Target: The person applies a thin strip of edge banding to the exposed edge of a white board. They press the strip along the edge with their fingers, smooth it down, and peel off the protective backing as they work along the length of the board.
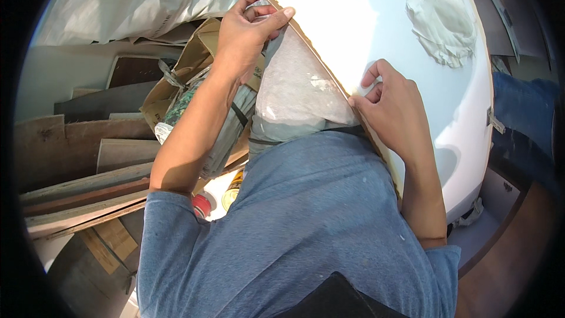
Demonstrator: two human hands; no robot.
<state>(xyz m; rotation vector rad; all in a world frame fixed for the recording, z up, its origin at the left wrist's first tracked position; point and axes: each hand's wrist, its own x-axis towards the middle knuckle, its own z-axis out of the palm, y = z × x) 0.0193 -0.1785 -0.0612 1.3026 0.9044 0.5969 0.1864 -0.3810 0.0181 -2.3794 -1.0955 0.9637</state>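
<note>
A large white board [406,106] with a thin tan edge slants across in front of my body, glaring in the sun. My left hand [247,29] is at its upper left edge, the thumb on the rim and the fingers curled beside and under it. Farther down the same edge, my right hand [391,109] rests over the white surface. Its thumb touches the rim and its fingers are bent in toward the thumb; whatever lies between them is too small to make out. A crumpled white cloth [441,20] lies on the board's far right part.
Wooden boards and offcuts [88,182] are stacked at the left. Beside my left forearm stands an open cardboard box [206,38] with wrapped material. White plastic sheeting [141,3] covers the upper left. A red-lidded container [201,206] and a yellow can [231,197] sit below.
</note>
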